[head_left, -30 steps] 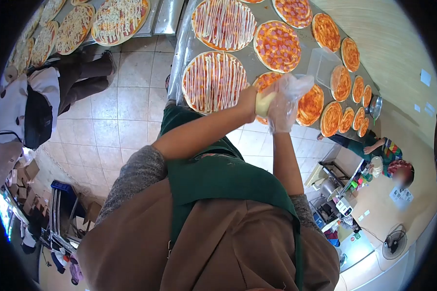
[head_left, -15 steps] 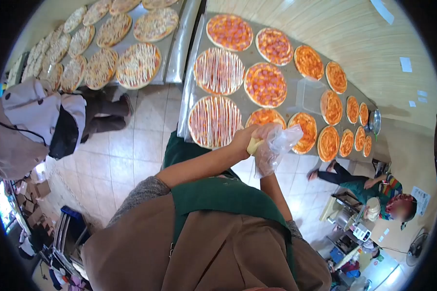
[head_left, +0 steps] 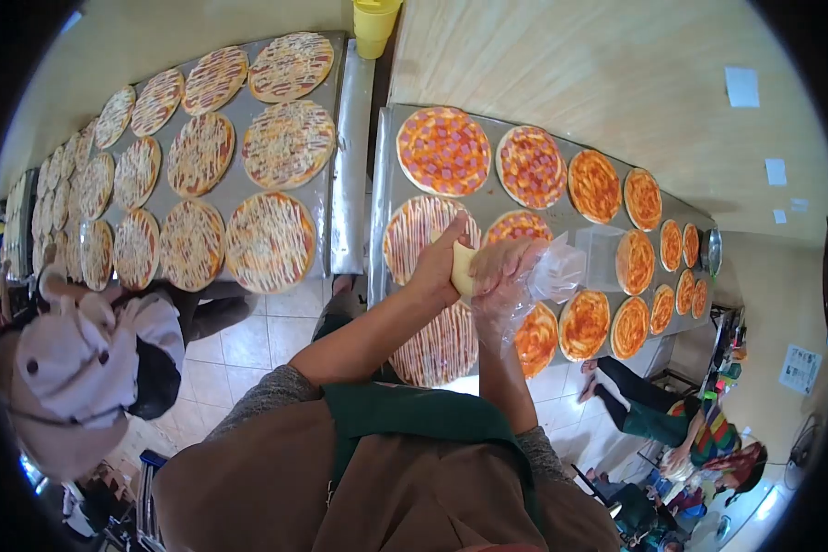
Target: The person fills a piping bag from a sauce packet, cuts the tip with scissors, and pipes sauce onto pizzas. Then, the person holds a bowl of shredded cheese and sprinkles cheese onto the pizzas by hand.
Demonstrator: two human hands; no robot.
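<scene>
Now, grip: left hand (head_left: 438, 269) and right hand (head_left: 504, 276) closed around a bag (head_left: 464, 270).
In the way: left hand, before a striped pizza (head_left: 416, 239).
Desk (head_left: 389, 179): pizzas (head_left: 443, 152), clear box (head_left: 603, 248).

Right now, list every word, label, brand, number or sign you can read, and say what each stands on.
No readable text anywhere.
White printed paper sheet on the beige wall, far right: marks too small and blurred to read.
Small white rectangular papers on the pale wood-grain wall: no writing legible.
Yellow plastic cup: no legible lettering.
Pale-filled plastic bag: no lettering visible.
</scene>
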